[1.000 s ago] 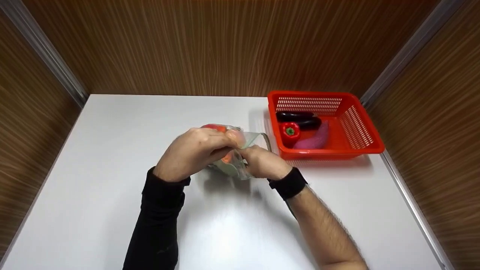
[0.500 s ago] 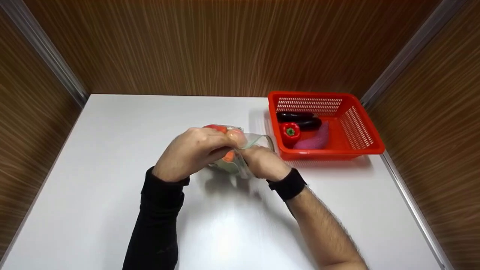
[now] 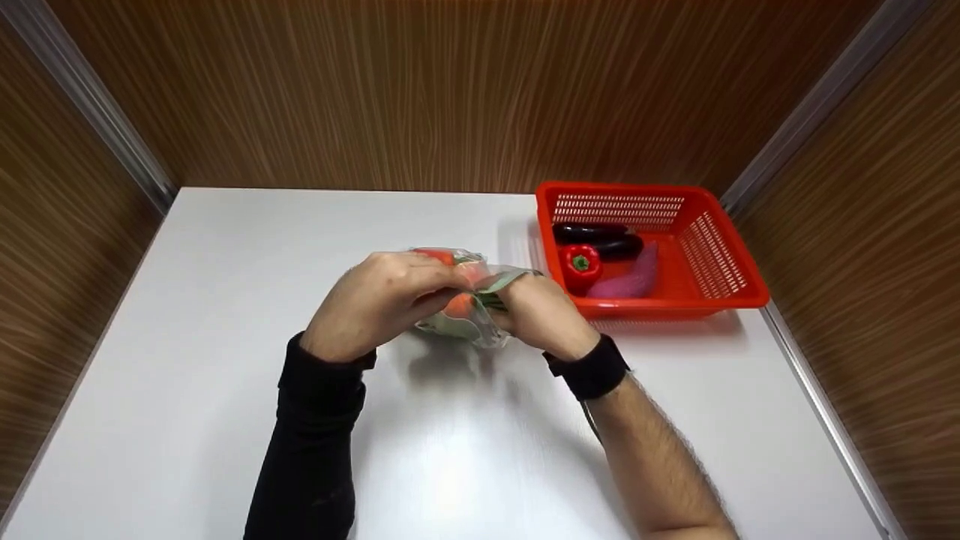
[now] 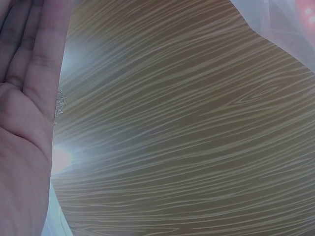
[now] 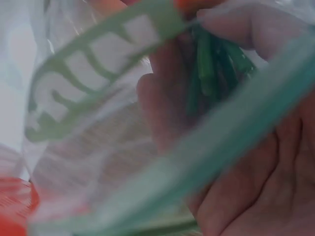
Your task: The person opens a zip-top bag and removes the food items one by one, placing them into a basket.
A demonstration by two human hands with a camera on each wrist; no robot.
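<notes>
Two bare hands meet at the middle of my head view, over a white surface that fills the lower frame, with wood-grain walls behind it. At the right of the frame, near the far edge of the surface, sits a red slatted basket. Inside it I see a dark eggplant, a pink-purple vegetable and a small red bell pepper at its near left.

Just left of the basket, at the centre, is a clear plastic bag with a green strip along its mouth, holding orange and red produce. My left hand, in a black sleeve, has its fingers curled over the top of the bag and grips it. My right hand, wearing a black wrist strap, pinches the bag's mouth from the right side. In the right wrist view, the fingers show through the clear plastic, curled around it beside green stems.
</notes>
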